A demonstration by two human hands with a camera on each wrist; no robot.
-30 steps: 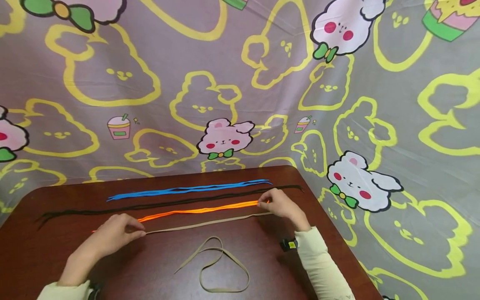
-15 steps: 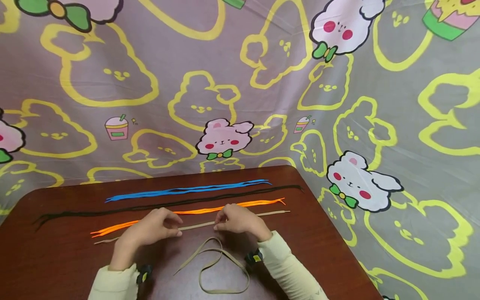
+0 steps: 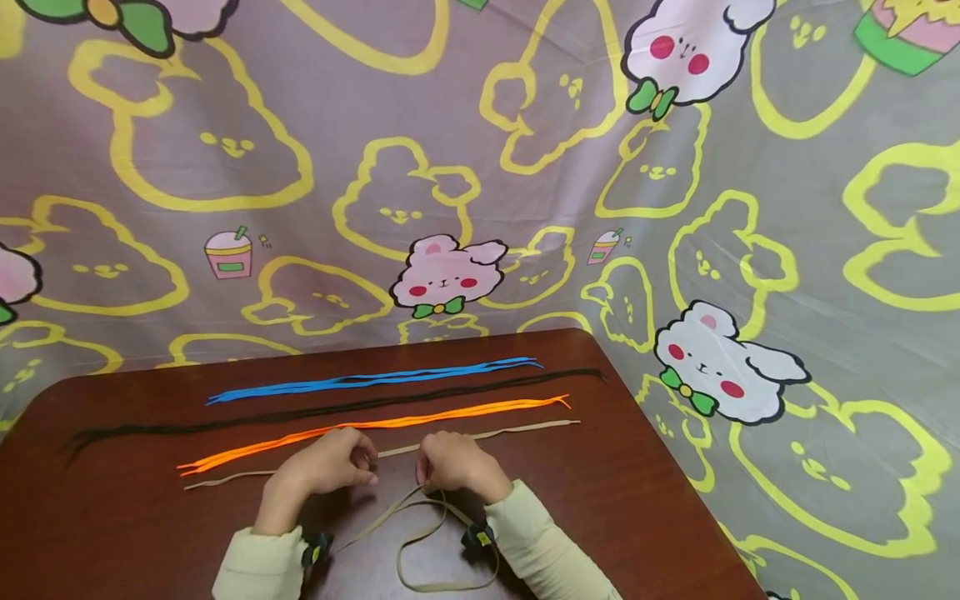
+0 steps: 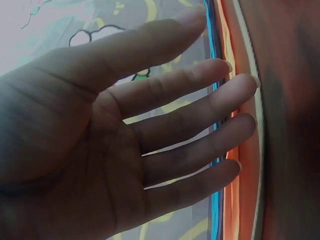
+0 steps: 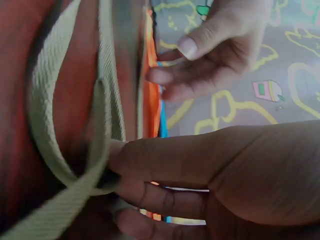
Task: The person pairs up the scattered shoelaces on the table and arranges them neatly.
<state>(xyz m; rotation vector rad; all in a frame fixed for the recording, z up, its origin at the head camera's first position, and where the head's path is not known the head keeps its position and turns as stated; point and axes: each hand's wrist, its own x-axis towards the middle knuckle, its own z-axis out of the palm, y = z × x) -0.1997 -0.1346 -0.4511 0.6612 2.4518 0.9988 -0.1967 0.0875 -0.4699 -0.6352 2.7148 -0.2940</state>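
Note:
Near the front of the table, a loose beige shoelace (image 3: 442, 588) lies in loops. At its top bend, my right hand (image 3: 453, 462) pinches it between thumb and fingers; the right wrist view shows the flat woven lace (image 5: 42, 105) at the thumb tip. My left hand (image 3: 322, 462) hovers over a second beige shoelace (image 3: 525, 429), which is stretched out straight and partly hidden behind both hands. In the left wrist view that hand's fingers (image 4: 200, 105) are spread, holding nothing. Just beyond lie orange shoelaces (image 3: 450, 413) in a long row.
Black shoelaces (image 3: 300, 411) and blue shoelaces (image 3: 375, 380) lie farther back, roughly parallel to the orange ones. The brown table (image 3: 112, 533) ends at a patterned cloth (image 3: 540, 275) behind and on the right. Each wrist wears a small black camera strap.
Both hands have come inward from the straight beige shoelace's ends toward its middle. The left has let go of it; the right has moved down and taken hold of the looped beige shoelace.

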